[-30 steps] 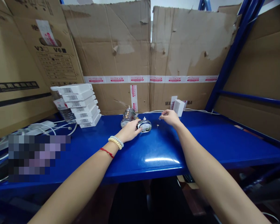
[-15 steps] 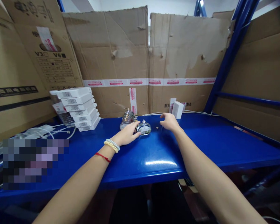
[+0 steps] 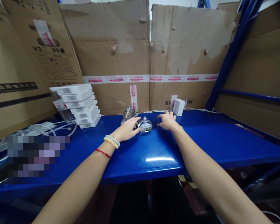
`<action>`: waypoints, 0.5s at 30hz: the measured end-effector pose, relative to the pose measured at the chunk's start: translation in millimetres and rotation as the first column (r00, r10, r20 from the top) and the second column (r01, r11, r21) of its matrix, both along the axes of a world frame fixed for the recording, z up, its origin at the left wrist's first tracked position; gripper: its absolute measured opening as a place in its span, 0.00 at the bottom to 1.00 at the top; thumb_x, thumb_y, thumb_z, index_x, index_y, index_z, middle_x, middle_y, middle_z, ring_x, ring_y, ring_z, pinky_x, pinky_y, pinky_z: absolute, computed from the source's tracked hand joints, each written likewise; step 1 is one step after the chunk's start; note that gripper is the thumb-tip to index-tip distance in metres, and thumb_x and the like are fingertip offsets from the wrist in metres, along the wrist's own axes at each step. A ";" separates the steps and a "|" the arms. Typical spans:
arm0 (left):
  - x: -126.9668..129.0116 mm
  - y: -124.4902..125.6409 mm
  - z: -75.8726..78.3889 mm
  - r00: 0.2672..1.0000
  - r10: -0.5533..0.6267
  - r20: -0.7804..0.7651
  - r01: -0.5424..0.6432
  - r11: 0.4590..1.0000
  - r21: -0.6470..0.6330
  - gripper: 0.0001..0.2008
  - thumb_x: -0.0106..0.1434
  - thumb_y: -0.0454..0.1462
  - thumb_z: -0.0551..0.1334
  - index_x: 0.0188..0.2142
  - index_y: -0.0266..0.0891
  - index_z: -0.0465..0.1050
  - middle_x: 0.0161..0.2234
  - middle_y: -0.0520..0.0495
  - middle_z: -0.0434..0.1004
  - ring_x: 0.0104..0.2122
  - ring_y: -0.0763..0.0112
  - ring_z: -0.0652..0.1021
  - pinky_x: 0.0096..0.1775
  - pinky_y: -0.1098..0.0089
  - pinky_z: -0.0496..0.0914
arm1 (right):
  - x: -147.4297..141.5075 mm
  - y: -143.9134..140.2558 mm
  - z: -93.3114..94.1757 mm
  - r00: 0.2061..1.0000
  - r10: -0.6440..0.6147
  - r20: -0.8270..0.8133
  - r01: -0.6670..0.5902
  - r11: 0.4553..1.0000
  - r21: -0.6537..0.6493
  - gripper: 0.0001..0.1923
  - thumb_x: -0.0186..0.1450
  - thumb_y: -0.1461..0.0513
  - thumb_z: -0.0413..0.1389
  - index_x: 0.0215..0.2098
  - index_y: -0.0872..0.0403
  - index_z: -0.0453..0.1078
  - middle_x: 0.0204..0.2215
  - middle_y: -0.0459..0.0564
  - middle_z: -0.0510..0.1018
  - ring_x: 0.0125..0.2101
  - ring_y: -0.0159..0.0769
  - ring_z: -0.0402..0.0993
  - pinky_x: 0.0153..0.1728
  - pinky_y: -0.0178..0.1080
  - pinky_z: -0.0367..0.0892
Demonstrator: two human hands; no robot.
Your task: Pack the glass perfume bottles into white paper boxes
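A rounded clear glass perfume bottle (image 3: 145, 127) with a silver neck stands upright on the blue tabletop. My left hand (image 3: 128, 128) grips its left side, thumb at the front and fingers behind. Just behind that hand are several similar bottles (image 3: 128, 112) in a row, partly covered by it. To the right of the held bottle, my right hand (image 3: 168, 120) is low over the table, with thumb and index finger apart. A tiny metallic piece (image 3: 158, 125) shows at its fingertips; whether they touch it I cannot tell.
A white box (image 3: 178, 107) stands upright behind my right hand. At the left are a leaning stack of white boxes (image 3: 84, 105), a power strip (image 3: 40, 127) with cables, and a blurred-out patch. Cardboard panels (image 3: 112, 59) wall the back; a blue post (image 3: 233, 59) rises at right.
My right hand has moved slightly left, over the spot where the tiny metallic piece lies. My left hand stays at the bottle. The camera view has tipped down a little.
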State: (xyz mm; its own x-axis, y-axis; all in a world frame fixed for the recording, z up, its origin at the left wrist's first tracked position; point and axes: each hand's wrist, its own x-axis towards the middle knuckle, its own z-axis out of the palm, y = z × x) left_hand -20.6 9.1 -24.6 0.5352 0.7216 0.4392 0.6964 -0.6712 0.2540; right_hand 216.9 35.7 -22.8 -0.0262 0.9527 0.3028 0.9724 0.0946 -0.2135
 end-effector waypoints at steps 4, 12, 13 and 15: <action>-10.8 0.1 12.2 0.982 0.078 0.174 -0.115 0.970 0.214 0.17 0.60 0.37 0.58 0.49 0.37 0.70 0.41 0.44 0.75 0.33 0.69 0.75 0.43 0.66 0.71 | -4.2 -2.3 7.7 0.962 0.156 -0.222 -0.099 0.963 0.249 0.13 0.59 0.64 0.55 0.42 0.54 0.76 0.45 0.56 0.77 0.48 0.48 0.69 0.49 0.47 0.63; -75.0 18.1 32.1 0.520 0.379 0.766 -0.778 0.580 0.241 0.13 0.53 0.33 0.61 0.40 0.37 0.66 0.36 0.45 0.69 0.36 0.65 0.73 0.46 0.60 0.68 | -13.3 -3.7 7.1 0.817 0.352 -0.458 -0.147 0.894 0.424 0.08 0.55 0.65 0.54 0.30 0.56 0.75 0.28 0.48 0.81 0.31 0.35 0.76 0.36 0.35 0.67; -82.1 20.6 32.3 0.453 0.390 0.801 -0.815 0.545 0.196 0.14 0.51 0.33 0.62 0.40 0.37 0.65 0.36 0.45 0.68 0.36 0.65 0.72 0.47 0.59 0.68 | -13.7 -2.9 5.9 0.815 0.349 -0.463 -0.143 0.894 0.424 0.08 0.55 0.66 0.54 0.30 0.56 0.75 0.28 0.48 0.81 0.30 0.35 0.76 0.36 0.35 0.67; -91.3 24.1 31.7 0.362 0.403 0.840 -0.852 0.508 0.124 0.15 0.49 0.33 0.63 0.38 0.39 0.64 0.36 0.46 0.66 0.36 0.64 0.72 0.47 0.57 0.68 | -13.9 -1.0 3.9 0.818 0.345 -0.460 -0.146 0.899 0.414 0.08 0.55 0.66 0.54 0.30 0.56 0.75 0.28 0.48 0.81 0.31 0.35 0.76 0.37 0.34 0.67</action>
State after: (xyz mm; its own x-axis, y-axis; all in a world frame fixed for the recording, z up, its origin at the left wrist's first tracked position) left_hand -111.9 33.2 7.0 -0.5866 0.2486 0.7707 0.7285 -0.2537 0.6363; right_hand 203.0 34.7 -18.9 0.0079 0.7649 0.6441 0.6634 0.4780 -0.5757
